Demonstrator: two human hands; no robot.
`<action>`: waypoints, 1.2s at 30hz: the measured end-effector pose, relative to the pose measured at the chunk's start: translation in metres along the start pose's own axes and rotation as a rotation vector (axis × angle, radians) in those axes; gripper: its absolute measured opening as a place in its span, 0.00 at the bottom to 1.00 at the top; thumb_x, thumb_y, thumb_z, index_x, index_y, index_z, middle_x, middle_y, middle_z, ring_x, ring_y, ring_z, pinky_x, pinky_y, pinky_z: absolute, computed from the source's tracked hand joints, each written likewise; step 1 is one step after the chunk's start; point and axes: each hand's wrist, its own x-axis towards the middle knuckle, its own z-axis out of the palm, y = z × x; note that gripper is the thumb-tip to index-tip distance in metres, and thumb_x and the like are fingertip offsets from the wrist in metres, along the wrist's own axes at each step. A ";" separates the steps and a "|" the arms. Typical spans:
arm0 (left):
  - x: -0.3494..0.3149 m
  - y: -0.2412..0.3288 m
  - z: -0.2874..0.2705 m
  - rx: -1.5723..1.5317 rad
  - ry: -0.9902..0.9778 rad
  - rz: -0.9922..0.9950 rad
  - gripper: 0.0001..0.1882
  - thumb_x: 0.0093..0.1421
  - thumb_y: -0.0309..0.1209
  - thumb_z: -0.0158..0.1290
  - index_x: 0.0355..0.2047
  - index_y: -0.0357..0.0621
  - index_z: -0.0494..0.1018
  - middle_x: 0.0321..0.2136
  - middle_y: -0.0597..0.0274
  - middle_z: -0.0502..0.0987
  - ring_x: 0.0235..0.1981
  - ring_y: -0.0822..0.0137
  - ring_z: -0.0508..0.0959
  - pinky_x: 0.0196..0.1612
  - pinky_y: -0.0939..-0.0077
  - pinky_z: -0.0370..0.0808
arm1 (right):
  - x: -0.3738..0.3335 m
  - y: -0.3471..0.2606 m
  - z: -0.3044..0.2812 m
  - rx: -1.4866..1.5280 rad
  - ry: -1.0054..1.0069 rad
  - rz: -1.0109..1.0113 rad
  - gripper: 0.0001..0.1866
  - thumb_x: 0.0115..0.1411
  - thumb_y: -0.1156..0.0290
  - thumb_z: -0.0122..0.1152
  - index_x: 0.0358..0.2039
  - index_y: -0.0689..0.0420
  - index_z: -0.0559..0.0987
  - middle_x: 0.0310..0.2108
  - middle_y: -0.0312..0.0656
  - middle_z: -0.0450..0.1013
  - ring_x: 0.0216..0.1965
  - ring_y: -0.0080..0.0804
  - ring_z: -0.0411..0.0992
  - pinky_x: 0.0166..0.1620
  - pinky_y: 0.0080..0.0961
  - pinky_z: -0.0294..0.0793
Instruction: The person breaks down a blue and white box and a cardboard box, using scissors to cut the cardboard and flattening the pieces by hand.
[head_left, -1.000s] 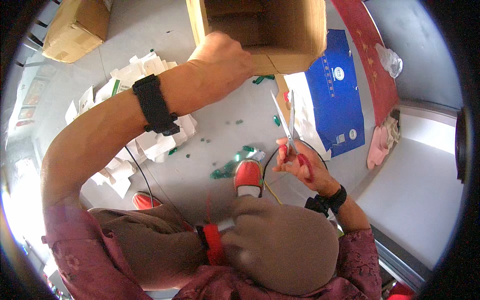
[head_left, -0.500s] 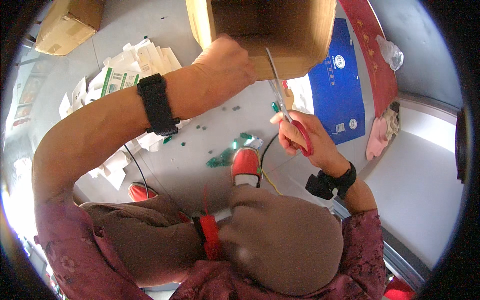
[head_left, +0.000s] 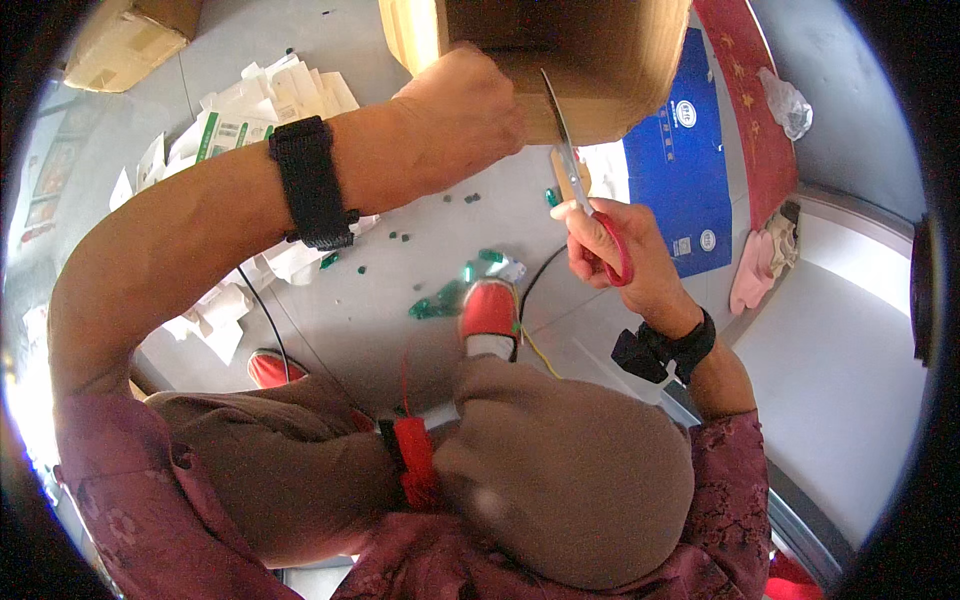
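Grey floor (head_left: 378, 330) spreads beneath the person, littered with a pile of white cardboard pieces (head_left: 240, 105) on the left and crumpled green plastic scraps (head_left: 435, 303) beside one red shoe (head_left: 490, 310). Straight ahead, at the upper edge, a brown cardboard box (head_left: 645, 95) turns its open side toward the person. Across its near left corner lies the left hand (head_left: 465, 105), its fingers curled into a fist on the edge, their tips hidden. Just right of it, the right hand (head_left: 640, 255) has its fingers closed around the red handles of scissors (head_left: 574, 172), whose blades look nearly together and point up and slightly left. Their tip overlaps the box's near side; whether it touches cannot be told. Beyond, a blue panel (head_left: 680, 160) lies beside a dark red strip (head_left: 750, 150).
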 end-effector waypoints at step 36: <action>-0.002 -0.003 0.019 -0.136 0.126 0.132 0.01 0.39 0.30 0.53 0.14 0.51 0.73 0.15 0.65 0.73 0.22 0.65 0.76 0.24 0.72 0.68 | -0.008 0.011 -0.017 -0.073 0.014 -0.020 0.12 0.57 0.66 0.49 0.31 0.63 0.72 0.10 0.31 0.62 0.12 0.15 0.60 0.16 0.13 0.55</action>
